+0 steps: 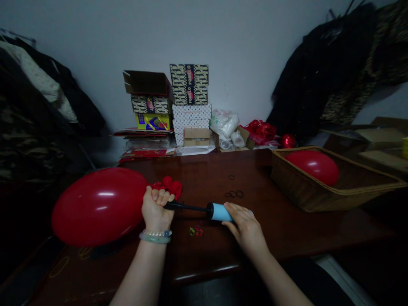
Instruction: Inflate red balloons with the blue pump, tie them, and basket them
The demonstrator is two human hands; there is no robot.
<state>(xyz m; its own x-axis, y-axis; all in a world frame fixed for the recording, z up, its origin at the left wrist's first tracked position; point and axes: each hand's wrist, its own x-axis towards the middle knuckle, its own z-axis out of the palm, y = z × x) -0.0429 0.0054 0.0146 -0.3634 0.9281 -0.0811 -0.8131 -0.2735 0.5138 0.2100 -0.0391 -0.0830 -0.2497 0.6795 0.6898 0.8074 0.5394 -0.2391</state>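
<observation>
A large inflated red balloon (100,206) lies at the left, its narrow end at my left hand (157,208). That hand is closed around the balloon's neck and the black end of a hand pump (194,208). My right hand (244,225) is wrapped over the pump's light blue barrel, with the black rod showing between the two hands. Uninflated red balloons (168,185) sit just behind my left hand. Black rubber bands (234,194) and small coloured bands (196,230) rest on the brown table (204,255).
A wicker basket (306,195) holding another red balloon (314,166) stands at the right. Stacked boxes (191,110) and plastic bags (225,122) line the wall. Yellow bands (59,267) lie near the front left. Dark clothes (315,72) hang on the right.
</observation>
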